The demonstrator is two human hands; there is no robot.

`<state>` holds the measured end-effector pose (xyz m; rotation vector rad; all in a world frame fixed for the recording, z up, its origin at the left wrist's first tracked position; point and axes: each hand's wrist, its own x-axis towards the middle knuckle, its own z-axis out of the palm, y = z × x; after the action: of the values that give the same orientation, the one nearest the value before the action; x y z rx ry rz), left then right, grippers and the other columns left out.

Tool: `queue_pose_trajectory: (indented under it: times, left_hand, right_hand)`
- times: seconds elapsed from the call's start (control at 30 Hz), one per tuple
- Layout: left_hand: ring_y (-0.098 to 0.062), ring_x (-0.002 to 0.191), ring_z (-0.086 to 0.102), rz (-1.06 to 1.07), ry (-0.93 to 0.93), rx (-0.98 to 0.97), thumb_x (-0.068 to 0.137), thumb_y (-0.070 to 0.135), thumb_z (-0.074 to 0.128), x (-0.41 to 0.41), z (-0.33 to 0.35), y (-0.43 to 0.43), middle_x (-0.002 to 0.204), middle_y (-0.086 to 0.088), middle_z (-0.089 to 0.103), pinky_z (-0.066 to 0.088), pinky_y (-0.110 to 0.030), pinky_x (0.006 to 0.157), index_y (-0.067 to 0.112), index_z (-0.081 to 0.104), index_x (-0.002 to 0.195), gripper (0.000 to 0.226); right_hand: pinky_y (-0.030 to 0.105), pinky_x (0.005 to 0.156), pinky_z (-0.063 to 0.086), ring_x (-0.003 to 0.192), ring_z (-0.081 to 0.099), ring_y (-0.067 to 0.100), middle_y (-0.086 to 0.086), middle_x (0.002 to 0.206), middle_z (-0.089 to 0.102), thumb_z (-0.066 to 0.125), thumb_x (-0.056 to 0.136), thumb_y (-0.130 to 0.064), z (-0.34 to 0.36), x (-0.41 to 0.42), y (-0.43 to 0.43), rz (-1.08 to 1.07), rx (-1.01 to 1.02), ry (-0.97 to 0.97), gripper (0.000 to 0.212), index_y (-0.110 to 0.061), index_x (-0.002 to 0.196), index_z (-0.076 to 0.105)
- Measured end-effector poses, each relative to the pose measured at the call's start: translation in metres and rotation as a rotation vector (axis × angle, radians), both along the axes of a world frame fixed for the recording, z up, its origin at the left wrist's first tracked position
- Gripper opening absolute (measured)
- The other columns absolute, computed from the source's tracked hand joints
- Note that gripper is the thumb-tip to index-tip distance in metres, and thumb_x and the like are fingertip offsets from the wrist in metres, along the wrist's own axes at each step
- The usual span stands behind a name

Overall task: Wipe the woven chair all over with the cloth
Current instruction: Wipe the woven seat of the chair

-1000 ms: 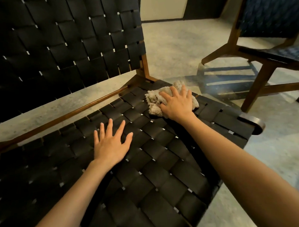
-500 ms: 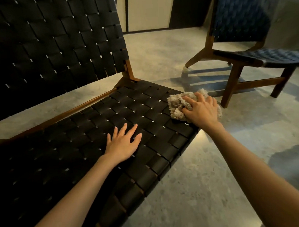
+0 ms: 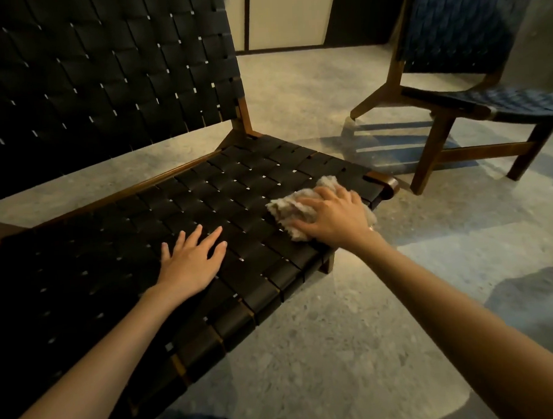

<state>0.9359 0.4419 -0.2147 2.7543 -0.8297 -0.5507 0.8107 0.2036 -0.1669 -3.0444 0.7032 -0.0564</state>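
Observation:
A low chair with black woven straps (image 3: 223, 192) and a brown wooden frame fills the left of the view, its tall woven back behind the seat. A crumpled beige cloth (image 3: 288, 208) lies on the seat near its front right corner. My right hand (image 3: 332, 218) presses down on the cloth with fingers spread over it, hiding most of it. My left hand (image 3: 192, 260) rests flat on the seat, fingers straight, a little left of the cloth.
A second woven chair (image 3: 473, 99) with dark blue straps stands on the grey stone floor (image 3: 353, 332) at the right back. A pale door and dark walls close the far side. Open floor lies between the two chairs.
My right hand has slid the cloth from the seat's back right corner forward along the right side to near the front edge. My left hand stayed flat on the seat.

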Motion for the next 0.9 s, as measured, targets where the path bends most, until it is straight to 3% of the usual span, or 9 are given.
queue_pose_trajectory:
  times: [0.1,0.23,0.47,0.6,0.73,0.9]
  left_hand:
    - [-0.024,0.146,-0.001,0.001,-0.006,-0.018,0.097,0.057,0.018,0.001,-0.002,0.0,0.159,0.004,0.005,-0.004,-0.05,0.115,0.047,0.012,0.147,0.051]
    - [-0.023,0.146,-0.001,0.004,-0.025,-0.016,0.096,0.058,0.017,0.006,-0.008,-0.001,0.159,0.005,0.005,-0.004,-0.049,0.115,0.048,0.011,0.146,0.051]
    - [-0.023,0.146,-0.002,0.065,-0.029,-0.017,0.097,0.057,0.017,0.021,-0.011,-0.004,0.16,0.002,0.004,-0.004,-0.048,0.115,0.043,0.011,0.148,0.053]
    - [-0.024,0.146,-0.006,0.085,-0.031,0.03,0.098,0.055,0.017,0.025,-0.013,-0.006,0.16,0.001,0.0,-0.005,-0.049,0.115,0.044,0.007,0.148,0.052]
    - [-0.025,0.146,-0.009,0.077,-0.033,0.031,0.098,0.055,0.015,0.034,-0.014,-0.008,0.16,0.001,-0.005,-0.007,-0.05,0.114,0.045,0.004,0.148,0.052]
    - [-0.024,0.146,-0.009,0.091,-0.047,0.045,0.098,0.054,0.014,0.05,-0.02,-0.01,0.16,0.001,-0.005,-0.008,-0.05,0.114,0.048,0.003,0.146,0.05]
  right_hand:
    - [0.06,0.114,0.002,0.143,0.01,0.036,0.001,0.154,0.025,0.039,0.086,-0.07,0.0,0.02,-0.042,-0.12,-0.116,-0.001,0.058,-0.044,0.138,0.039]
    - [0.059,0.115,0.001,0.143,0.009,0.041,0.004,0.155,0.025,0.033,0.088,-0.069,-0.004,0.047,-0.062,-0.198,-0.168,0.01,0.058,-0.044,0.14,0.037]
    - [0.05,0.114,0.01,0.142,0.01,0.036,0.001,0.152,0.031,0.034,0.08,-0.08,-0.02,0.059,0.01,0.148,0.09,0.084,0.07,-0.045,0.14,0.036]
    - [0.049,0.114,0.008,0.143,0.007,0.036,-0.001,0.153,0.029,0.035,0.079,-0.08,-0.031,0.057,0.049,0.249,0.119,0.117,0.069,-0.048,0.14,0.034]
    - [0.054,0.115,0.003,0.145,0.002,0.034,-0.001,0.156,0.021,0.037,0.089,-0.064,-0.026,0.07,0.009,0.11,-0.001,0.083,0.058,-0.045,0.143,0.031]
    - [0.062,0.109,-0.01,0.143,-0.008,0.042,0.002,0.16,0.008,0.03,0.09,-0.065,-0.024,0.104,-0.052,-0.102,-0.128,0.109,0.06,-0.045,0.146,0.022]
